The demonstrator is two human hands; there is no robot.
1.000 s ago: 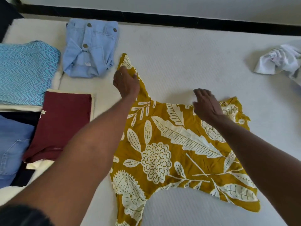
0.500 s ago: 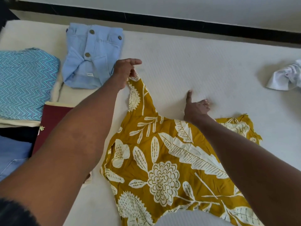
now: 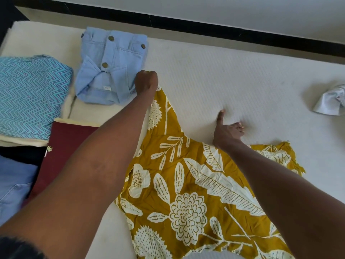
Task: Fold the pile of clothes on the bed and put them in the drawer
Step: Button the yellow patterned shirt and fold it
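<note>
A mustard-yellow garment [image 3: 186, 193] with a white floral print lies spread flat on the white bed [image 3: 224, 81]. My left hand [image 3: 146, 83] is curled into a fist at the tip of the garment's far left strap and grips it, stretching it away from me. My right hand [image 3: 227, 131] rests at the garment's neckline edge with the thumb pointing up and the fingers curled down against the mattress; whether the fingers pinch the cloth is hidden.
A folded light blue buttoned garment [image 3: 110, 66] lies just left of my left hand. Further left sit a folded zigzag-patterned cloth [image 3: 31, 96], a maroon folded item [image 3: 63, 146] and denim [image 3: 13, 184]. A crumpled white garment [image 3: 330, 101] lies at the right edge.
My left hand's pointing finger has curled in, forming a fist on the strap tip. The right hand has stayed at the neckline. The view has shifted slightly.
</note>
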